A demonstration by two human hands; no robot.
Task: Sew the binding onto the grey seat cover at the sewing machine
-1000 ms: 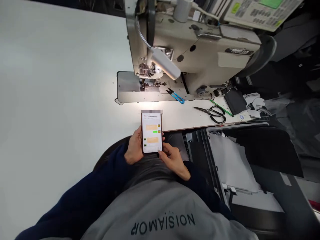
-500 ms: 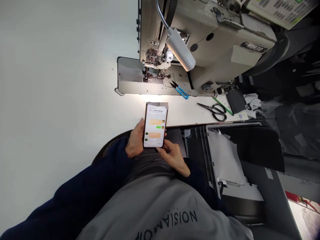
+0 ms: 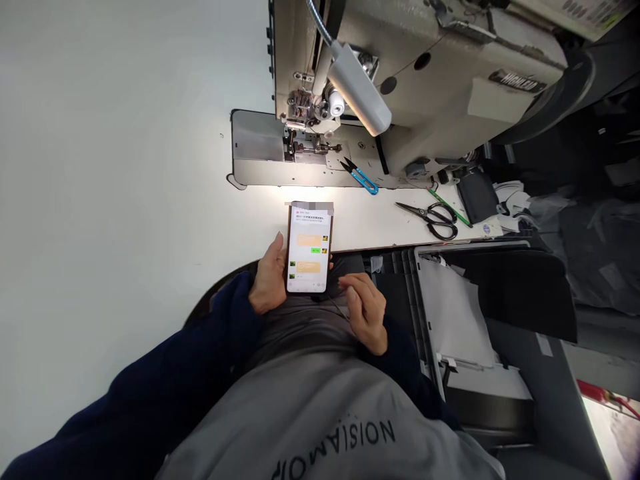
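A smartphone (image 3: 307, 250) with a lit chat screen is held upright in my left hand (image 3: 270, 277). My left thumb lies along its left edge, and fingertips show at its right edge. To the right of the phone, apart from it, is my right hand (image 3: 367, 310). Its fingers are curled in with the thumb beside them, and nothing is in it. Just beyond the phone lie blue thread snips (image 3: 361, 177) on the bed of a sewing machine (image 3: 425, 73). Black-handled scissors (image 3: 433, 219) rest on the table to the right.
A grey lamp (image 3: 360, 93) on a flexible neck hangs over the needle area. The white table (image 3: 110, 173) stretches to the left. Near the scissors lie a green pen-like stick (image 3: 450, 207) and a dark pouch (image 3: 477, 195). At right stands a grey bin (image 3: 425, 313) holding light sheets (image 3: 455, 307).
My right hand has drawn back from the phone's lower right corner, to the right, and its fingers have curled. The left hand still holds the phone. The view has shifted slightly.
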